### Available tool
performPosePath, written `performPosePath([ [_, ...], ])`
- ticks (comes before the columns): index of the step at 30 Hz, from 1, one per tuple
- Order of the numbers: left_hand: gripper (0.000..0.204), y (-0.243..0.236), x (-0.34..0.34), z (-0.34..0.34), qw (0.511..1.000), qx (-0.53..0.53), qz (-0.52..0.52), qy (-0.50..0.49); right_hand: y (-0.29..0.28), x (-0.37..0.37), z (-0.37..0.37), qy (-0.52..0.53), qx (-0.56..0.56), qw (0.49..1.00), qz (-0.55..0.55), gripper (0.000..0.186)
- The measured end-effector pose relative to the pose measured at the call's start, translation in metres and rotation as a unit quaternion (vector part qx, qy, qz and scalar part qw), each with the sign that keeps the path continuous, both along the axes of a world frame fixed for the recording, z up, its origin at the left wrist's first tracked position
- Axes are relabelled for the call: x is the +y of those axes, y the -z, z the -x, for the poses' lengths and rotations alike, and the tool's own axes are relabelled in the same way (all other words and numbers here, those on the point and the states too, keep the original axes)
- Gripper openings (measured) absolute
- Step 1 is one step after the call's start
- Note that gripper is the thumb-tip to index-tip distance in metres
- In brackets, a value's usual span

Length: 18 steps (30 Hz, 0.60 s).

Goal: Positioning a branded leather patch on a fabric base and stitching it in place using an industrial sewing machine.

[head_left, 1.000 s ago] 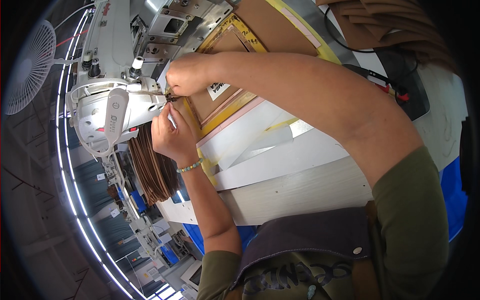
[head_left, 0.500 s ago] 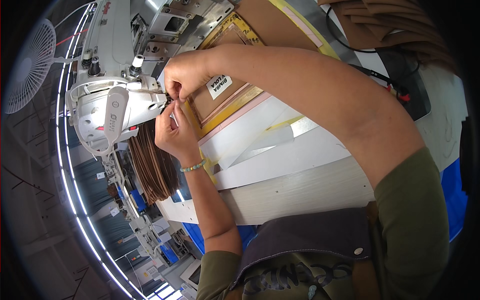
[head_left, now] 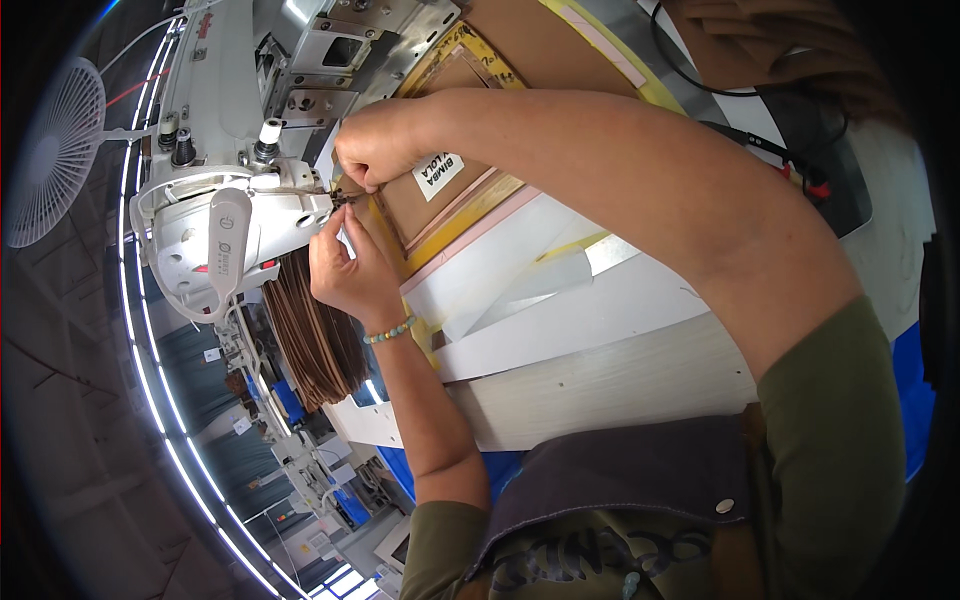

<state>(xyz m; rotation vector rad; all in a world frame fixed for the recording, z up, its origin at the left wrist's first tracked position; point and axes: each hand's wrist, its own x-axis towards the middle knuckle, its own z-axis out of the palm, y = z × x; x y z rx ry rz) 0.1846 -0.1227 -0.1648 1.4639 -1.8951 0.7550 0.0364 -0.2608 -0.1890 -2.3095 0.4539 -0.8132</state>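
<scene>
At the needle area (head_left: 340,199) of a white sewing machine (head_left: 180,240), my left hand (head_left: 352,268) pinches from below, its fingertips beside small dark metal parts. Just above, my right hand (head_left: 375,148) is closed, fingertips close to that spot. What either pinch holds is too small or hidden to make out. Under my right arm lies a yellow-edged template frame (head_left: 432,239) with brown board inside and a white printed label (head_left: 437,175). A white handheld-style device (head_left: 228,250) is mounted on the machine head.
A white fan (head_left: 55,150) is at the left. A stack of brown strips (head_left: 310,335) stands beside the bench (head_left: 600,375). Brown pieces (head_left: 770,35), a black cable (head_left: 690,80) and a dark-handled tool (head_left: 750,145) lie at upper right. Blue bins (head_left: 905,400) sit below.
My right fingers dipped toward my left fingertips, then rose slightly. My left hand shifted slightly right and stayed pinched by the needle area. The view has shifted a little.
</scene>
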Motion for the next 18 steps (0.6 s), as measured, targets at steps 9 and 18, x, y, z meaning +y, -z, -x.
performPosePath([
  [9, 0.005, -0.004, 0.000, -0.007, 0.992, -0.125, 0.011, -0.027, -0.001, 0.001, 0.002, 0.022, -0.002, 0.999, 0.040, 0.005],
  [18, 0.007, -0.007, -0.001, -0.009, 0.984, -0.174, 0.024, -0.020, 0.000, 0.001, 0.002, 0.028, -0.016, 0.999, 0.028, 0.003],
])
